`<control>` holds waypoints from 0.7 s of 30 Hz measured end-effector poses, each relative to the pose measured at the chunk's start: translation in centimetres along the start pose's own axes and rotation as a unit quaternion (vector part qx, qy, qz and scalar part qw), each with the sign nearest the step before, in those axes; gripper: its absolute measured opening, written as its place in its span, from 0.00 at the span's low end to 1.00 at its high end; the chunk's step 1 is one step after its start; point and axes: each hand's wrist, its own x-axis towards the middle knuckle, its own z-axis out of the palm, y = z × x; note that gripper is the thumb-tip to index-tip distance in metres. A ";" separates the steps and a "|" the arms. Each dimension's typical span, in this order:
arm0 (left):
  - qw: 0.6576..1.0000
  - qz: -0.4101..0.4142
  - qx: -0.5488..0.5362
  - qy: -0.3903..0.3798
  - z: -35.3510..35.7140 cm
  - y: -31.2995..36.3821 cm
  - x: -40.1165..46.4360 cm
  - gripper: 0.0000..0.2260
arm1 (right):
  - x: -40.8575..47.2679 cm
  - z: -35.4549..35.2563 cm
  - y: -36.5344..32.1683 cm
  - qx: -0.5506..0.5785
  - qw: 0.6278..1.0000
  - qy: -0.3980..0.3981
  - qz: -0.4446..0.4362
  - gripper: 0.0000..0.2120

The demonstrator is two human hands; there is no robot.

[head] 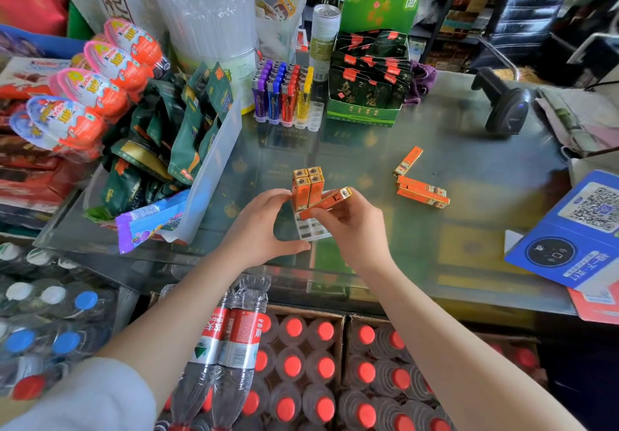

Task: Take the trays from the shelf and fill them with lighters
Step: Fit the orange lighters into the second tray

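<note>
Bench: a glass-topped bench carries the work, with printed cartons showing through the glass.
Near tray: a clear plastic tray sits on the bench between the two hands, its front cells bare.
Standing lighters: four orange lighters stand upright in the tray's far cells, packed two by two and touching.
Left hand: the left hand curves round the tray's left side, thumb lying along the front and fingertips touching the standing lighters; fingers relaxed, not clamped.
Right hand: the right hand pinches one orange lighter between thumb and fingers, holding it tilted over the tray, its lower end near the cells and its gold top pointing up to the right.
Loose lighters: more orange lighters lie flat on the bench to the right, well apart from the tray, and one lies alone just behind them.
Far tray: a second clear tray stands at the back, nearly filled with upright purple, blue, red and yellow lighters, its right-hand cells bare.
Beside it: a green display box of dark sachets stands just right of the far tray.
Scanner: a black handheld scanner stands at the right rear.
Left edge: a clear bin of green snack packs.
Below: red-capped water bottles in cartons.
</note>
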 end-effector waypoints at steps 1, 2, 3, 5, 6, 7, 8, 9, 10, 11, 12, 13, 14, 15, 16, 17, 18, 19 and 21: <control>1.000 0.001 0.000 0.004 0.0 -0.1 -0.1 0.35 | 0.1 0.2 0.0 -0.016 1.000 -0.003 0.003 0.05; 1.000 0.003 0.001 0.009 0.1 -0.2 -0.1 0.35 | 0.3 0.4 -0.1 -0.033 0.999 -0.003 0.002 0.07; 1.000 0.006 0.002 0.015 0.2 -0.2 -0.2 0.34 | 0.3 0.5 -0.1 -0.050 0.999 -0.001 0.001 0.09; 1.000 0.006 0.005 0.022 0.2 -0.1 -0.2 0.34 | 0.5 0.7 -0.1 -0.080 0.997 0.004 0.007 0.08; 1.000 0.006 0.008 0.023 0.2 -0.1 -0.2 0.34 | 0.6 0.8 -0.2 -0.097 0.995 0.005 0.014 0.07; 1.000 0.007 0.011 0.024 0.2 0.0 -0.2 0.34 | 0.7 0.8 -0.3 -0.116 0.993 0.005 0.019 0.07; 1.000 0.008 0.012 0.024 0.2 -0.1 -0.1 0.34 | 0.8 0.9 -0.3 -0.132 0.991 0.007 0.021 0.09; 1.000 0.009 0.013 0.023 0.2 -0.1 -0.1 0.34 | 0.9 0.9 -0.4 -0.149 0.989 0.008 0.022 0.11; 1.000 0.008 0.012 0.021 0.2 -0.1 -0.1 0.34 | 1.0 1.0 -0.7 -0.167 0.986 0.011 0.022 0.13; 1.000 0.006 0.011 0.018 0.2 0.0 -0.1 0.34 | 1.0 1.0 -1.0 -0.185 0.982 0.015 0.024 0.14; 1.000 0.003 0.008 0.014 0.2 0.0 -0.1 0.34 | 1.0 1.1 -1.3 -0.211 0.977 0.015 0.028 0.16; 1.000 0.000 0.006 0.011 0.2 0.0 0.0 0.34 | 0.9 1.3 -1.5 -0.244 0.969 0.012 0.031 0.17; 1.000 -0.002 0.005 0.008 0.2 0.0 0.0 0.34 | 0.8 1.6 -1.8 -0.278 0.960 0.006 0.029 0.17; 1.000 -0.002 0.003 0.006 0.2 0.1 -0.1 0.33 | 0.7 1.9 -2.0 -0.304 0.952 0.001 0.022 0.16; 1.000 -0.003 0.002 0.004 0.1 0.1 -0.1 0.33 | 0.5 2.1 -2.2 -0.320 0.947 -0.003 0.013 0.16; 1.000 -0.003 0.001 0.004 0.1 0.1 -0.1 0.33 | 0.3 2.3 -2.4 -0.331 0.944 -0.004 0.005 0.16; 1.000 -0.004 0.000 0.004 0.1 0.1 -0.1 0.33 | 0.2 2.3 -2.5 -0.341 0.940 -0.003 -0.001 0.16; 1.000 -0.003 0.001 0.005 0.1 0.1 -0.1 0.33 | 0.1 2.3 -2.6 -0.350 0.937 -0.002 -0.002 0.16; 1.000 -0.005 0.003 0.007 0.1 0.1 -0.1 0.33 | 0.2 2.1 -2.6 -0.359 0.933 -0.003 0.007 0.17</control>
